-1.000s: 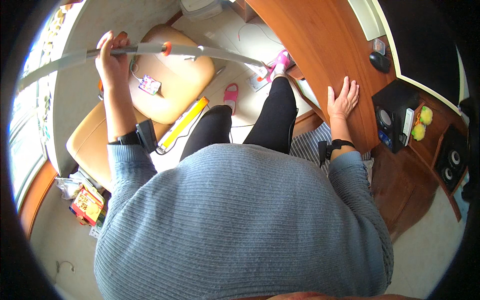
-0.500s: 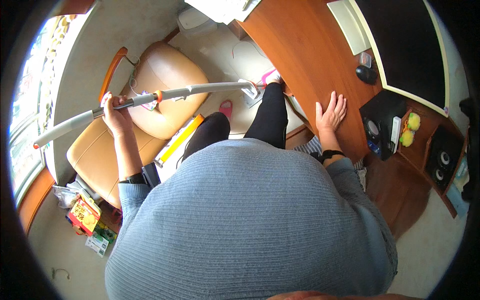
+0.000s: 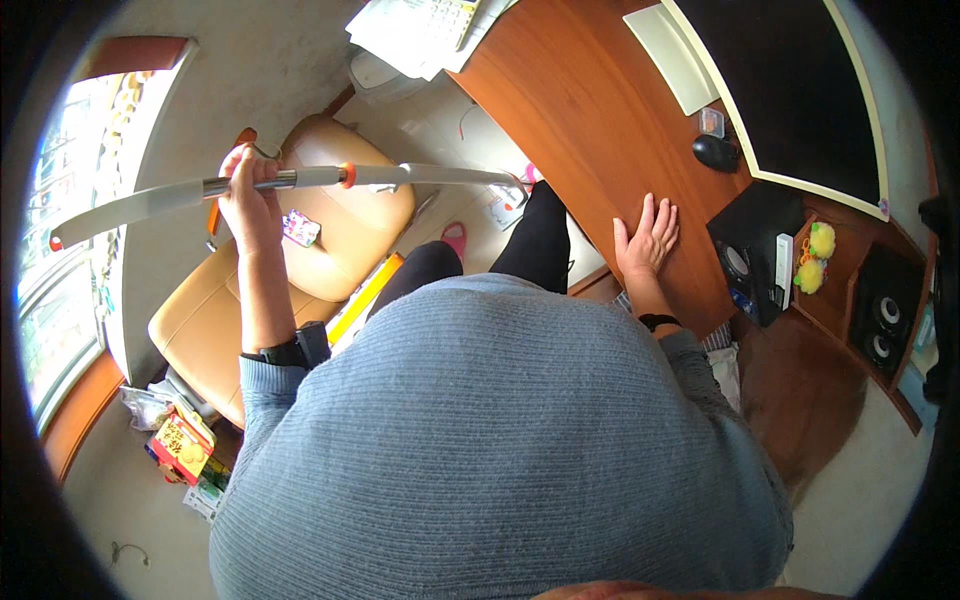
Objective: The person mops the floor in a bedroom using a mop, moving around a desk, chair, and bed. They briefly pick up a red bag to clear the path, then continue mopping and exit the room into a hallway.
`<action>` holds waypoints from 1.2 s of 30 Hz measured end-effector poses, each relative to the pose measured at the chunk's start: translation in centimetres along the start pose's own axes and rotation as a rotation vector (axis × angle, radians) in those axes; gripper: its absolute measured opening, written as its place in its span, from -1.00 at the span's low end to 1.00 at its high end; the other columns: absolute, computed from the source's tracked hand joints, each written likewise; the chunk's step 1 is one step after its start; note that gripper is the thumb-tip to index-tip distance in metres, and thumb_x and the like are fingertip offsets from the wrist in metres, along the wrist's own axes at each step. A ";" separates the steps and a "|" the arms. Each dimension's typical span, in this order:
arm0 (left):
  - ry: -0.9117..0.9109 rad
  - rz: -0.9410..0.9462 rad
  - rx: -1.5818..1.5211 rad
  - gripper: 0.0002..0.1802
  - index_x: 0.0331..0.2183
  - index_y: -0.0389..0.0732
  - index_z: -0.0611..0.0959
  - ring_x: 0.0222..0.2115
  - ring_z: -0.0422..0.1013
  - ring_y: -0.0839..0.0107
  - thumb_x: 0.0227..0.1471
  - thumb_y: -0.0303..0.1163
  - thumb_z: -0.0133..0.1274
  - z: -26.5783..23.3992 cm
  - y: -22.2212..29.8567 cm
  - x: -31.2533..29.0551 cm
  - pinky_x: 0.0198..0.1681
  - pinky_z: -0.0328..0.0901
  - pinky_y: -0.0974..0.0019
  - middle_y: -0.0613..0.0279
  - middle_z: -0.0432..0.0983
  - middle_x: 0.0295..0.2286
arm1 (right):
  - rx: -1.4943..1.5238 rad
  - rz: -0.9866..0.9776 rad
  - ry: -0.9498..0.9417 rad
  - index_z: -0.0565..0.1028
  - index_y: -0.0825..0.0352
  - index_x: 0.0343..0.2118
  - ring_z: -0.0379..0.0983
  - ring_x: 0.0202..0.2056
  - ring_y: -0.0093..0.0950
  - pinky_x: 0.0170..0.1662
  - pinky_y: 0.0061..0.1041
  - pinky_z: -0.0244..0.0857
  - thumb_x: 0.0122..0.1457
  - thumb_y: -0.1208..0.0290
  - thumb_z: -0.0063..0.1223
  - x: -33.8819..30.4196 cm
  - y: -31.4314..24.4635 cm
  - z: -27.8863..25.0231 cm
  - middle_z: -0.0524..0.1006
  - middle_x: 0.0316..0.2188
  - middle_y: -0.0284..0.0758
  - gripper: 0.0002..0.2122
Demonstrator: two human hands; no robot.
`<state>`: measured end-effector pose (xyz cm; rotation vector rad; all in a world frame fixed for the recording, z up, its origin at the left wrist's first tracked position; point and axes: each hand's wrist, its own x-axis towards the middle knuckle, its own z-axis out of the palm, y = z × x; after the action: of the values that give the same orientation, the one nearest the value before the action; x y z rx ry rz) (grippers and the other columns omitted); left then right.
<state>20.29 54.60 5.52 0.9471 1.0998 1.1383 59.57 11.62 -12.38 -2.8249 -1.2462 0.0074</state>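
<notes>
My left hand (image 3: 250,198) is closed around a long pole (image 3: 435,174) with grey sleeves, a bare metal stretch and orange rings. One end of it reaches left toward the window. The other slopes down to the floor beside my right foot, where a grey bracket-like piece (image 3: 508,187) shows in part; the very end is hidden by my leg. My right hand (image 3: 648,240) lies flat on the brown wooden desk (image 3: 560,100), fingers spread, holding nothing.
Beneath the pole stands a tan office chair (image 3: 335,215) with a colourful small item (image 3: 300,228) on its seat. A yellow bar (image 3: 368,300) is beside my left leg, a pink slipper (image 3: 455,240) on the floor. The desk bears a mouse (image 3: 715,153), monitor (image 3: 790,90) and papers (image 3: 395,35).
My left hand has lifted the pole and moved farther forward, still gripping it. The pole's near end has swung up. My right hand stays flat on the desk, and the whole view has shifted slightly.
</notes>
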 end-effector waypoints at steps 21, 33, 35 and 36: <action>-0.325 0.124 0.195 -0.45 0.18 -0.25 0.31 -0.45 0.39 0.52 0.33 -0.16 0.03 9.1 3.5 -6.9 -0.32 0.34 0.40 0.33 0.39 -0.48 | -0.015 -0.125 0.135 0.25 0.19 0.33 0.02 0.33 0.10 0.33 0.11 -0.07 0.17 -0.08 0.14 -0.1 0.4 1.7 0.20 0.30 0.03 -0.27; -0.307 0.213 0.085 -0.60 -0.01 -0.27 0.52 -0.52 0.39 0.56 0.32 -0.15 0.05 8.5 4.1 -5.9 -0.44 0.30 0.48 0.39 0.40 -0.54 | -0.062 -0.084 0.054 0.16 0.16 0.37 -0.07 0.38 0.03 0.36 0.10 -0.16 0.25 -0.09 0.01 -0.3 0.1 2.0 0.10 0.36 0.01 -0.30; -0.419 0.299 0.005 -0.63 -0.06 -0.27 0.54 -0.56 0.37 0.57 0.32 -0.16 0.06 8.1 4.2 -5.4 -0.46 0.28 0.49 0.41 0.39 -0.56 | -0.064 -0.072 0.054 0.16 0.16 0.37 -0.08 0.38 0.02 0.36 0.10 -0.16 0.25 -0.08 0.01 -0.3 0.1 2.1 0.10 0.36 0.01 -0.30; -0.443 0.306 -0.026 -0.65 -0.08 -0.26 0.54 -0.57 0.36 0.58 0.31 -0.16 0.07 7.9 4.2 -5.2 -0.47 0.27 0.50 0.41 0.38 -0.57 | -0.064 -0.068 0.053 0.17 0.17 0.36 -0.07 0.38 0.02 0.37 0.10 -0.17 0.25 -0.08 0.01 -0.3 0.1 2.1 0.10 0.36 0.01 -0.30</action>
<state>26.78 50.02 12.16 1.3029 0.5935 1.1094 59.44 11.44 -14.47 -2.8142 -1.3534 -0.1113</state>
